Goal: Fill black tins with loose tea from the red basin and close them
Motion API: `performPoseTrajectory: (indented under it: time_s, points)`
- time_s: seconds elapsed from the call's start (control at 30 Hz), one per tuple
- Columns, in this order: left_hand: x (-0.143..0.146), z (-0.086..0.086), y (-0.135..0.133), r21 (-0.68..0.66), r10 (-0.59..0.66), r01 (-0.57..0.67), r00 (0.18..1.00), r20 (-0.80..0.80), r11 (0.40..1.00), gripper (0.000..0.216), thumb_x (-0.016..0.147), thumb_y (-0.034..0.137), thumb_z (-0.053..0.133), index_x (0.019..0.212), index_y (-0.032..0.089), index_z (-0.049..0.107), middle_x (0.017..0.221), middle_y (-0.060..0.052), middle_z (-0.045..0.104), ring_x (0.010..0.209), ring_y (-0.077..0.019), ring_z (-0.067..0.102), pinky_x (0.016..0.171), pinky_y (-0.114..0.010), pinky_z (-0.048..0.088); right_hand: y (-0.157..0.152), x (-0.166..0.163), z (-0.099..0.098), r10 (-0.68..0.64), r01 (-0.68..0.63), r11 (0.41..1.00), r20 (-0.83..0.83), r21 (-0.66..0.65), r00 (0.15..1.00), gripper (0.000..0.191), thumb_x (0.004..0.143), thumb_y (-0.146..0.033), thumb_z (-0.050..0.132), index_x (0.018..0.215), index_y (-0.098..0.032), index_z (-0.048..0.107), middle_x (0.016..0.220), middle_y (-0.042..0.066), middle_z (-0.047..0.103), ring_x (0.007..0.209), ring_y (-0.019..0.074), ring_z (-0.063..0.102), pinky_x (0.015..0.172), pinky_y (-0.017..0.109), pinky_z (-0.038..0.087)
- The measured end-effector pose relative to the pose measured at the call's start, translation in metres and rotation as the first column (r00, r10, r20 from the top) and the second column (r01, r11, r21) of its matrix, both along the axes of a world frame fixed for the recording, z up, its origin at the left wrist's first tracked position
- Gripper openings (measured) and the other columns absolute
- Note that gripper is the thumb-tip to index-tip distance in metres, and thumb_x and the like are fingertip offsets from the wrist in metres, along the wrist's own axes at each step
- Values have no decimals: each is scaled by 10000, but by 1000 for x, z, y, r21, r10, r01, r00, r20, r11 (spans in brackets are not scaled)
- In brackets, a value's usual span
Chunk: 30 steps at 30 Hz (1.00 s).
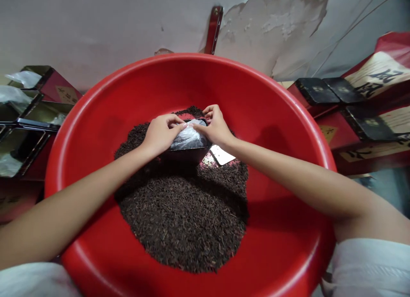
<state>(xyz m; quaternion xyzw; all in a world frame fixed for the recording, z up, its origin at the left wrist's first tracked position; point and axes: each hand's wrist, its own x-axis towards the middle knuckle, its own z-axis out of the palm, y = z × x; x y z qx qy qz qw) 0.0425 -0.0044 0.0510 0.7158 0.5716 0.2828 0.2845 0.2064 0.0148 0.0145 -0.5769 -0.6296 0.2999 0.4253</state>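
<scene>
A large red basin (275,117) holds a heap of dark loose tea leaves (182,216). A small dark box (188,154) stands in the leaves near the basin's middle, lined with a clear plastic bag (188,136). My left hand (160,132) grips the bag's left edge with pinched fingers. My right hand (216,126) pinches the bag's right edge at the box's rim. A small white scoop (222,155) lies on the leaves just right of the box, under my right wrist.
Open dark boxes with plastic liners (22,113) stand to the left of the basin. Black lids (333,89) and red boxes with lettering (378,130) are stacked on the right. A peeling wall (128,19) is behind, with a red handle (214,27) leaning on it.
</scene>
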Motion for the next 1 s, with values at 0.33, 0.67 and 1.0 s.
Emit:
performPoseTrajectory:
  time_s: [0.33,0.67,1.0]
  points:
    - [14,-18,-20,242,-295,541,719,-629,805,705,808,335,584,1368,26,288,1449,-220,269,1352,-344,229,1107,-541,132,-1,-2,-7,72,-72,997,-1,-20,997,125,708,-177,522,595,-141,561,629,-2,544,657,110,488,689,277,386]
    - [12,-12,-12,95,-310,512,645,-699,854,787,788,461,607,1372,38,292,1410,-218,350,1318,-316,321,1112,-472,169,39,74,20,434,-254,870,411,-423,802,412,692,-51,550,1086,-167,585,1071,65,628,899,167,598,773,283,480]
    - [5,-13,-7,221,-196,547,601,-775,807,769,750,602,575,1259,37,464,1191,-190,545,1100,-321,471,965,-390,344,3,62,-65,538,-200,842,810,-501,233,279,841,-116,425,1065,-55,578,1230,232,496,1191,320,423,970,448,321]
